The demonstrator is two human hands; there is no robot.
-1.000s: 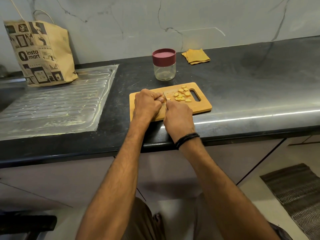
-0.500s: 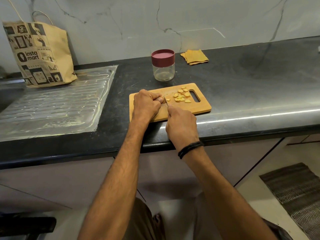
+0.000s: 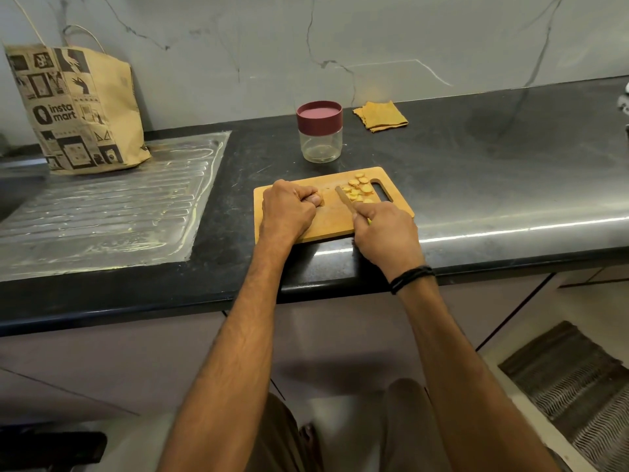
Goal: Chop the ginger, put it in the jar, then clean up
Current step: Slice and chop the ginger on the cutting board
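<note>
Where the steel drainboard [image 3: 102, 212] meets the wall at the far left, we see a printed paper bag [image 3: 78, 110] standing upright on it. Next comes the black countertop [image 3: 476, 172], with a wooden cutting board [image 3: 326, 223] lying near its front edge. The board's long axis runs left to right, rising a little toward the right, and its handle slot is at the right end.

The left hand [image 3: 289, 209] rests knuckles-up on the board's left half, forearm reaching straight in from below. Its fingers are curled tight under the palm and pressed together. We cannot tell whether they pinch a piece of ginger beneath them.

Behind the board, apart from it, stands 1 clear glass jar [image 3: 319, 144], upright, with its maroon lid [image 3: 319, 114] on.

The knife [image 3: 344, 199] lies on a diagonal, its tip pointing away from us and to the left, its handle running back toward the near right. The blade sits just left of the ginger slices [image 3: 359, 190], which are heaped on the board beside the handle slot.

The right hand [image 3: 384, 233] grips the knife handle with fingers wrapped round it, back of the hand up. It overhangs the board's near right corner, and a black wristband [image 3: 412, 274] circles the wrist.

Further right, a folded yellow cloth [image 3: 380, 115] lies against the wall, and a ribbed floor mat [image 3: 571, 386] lies below.
</note>
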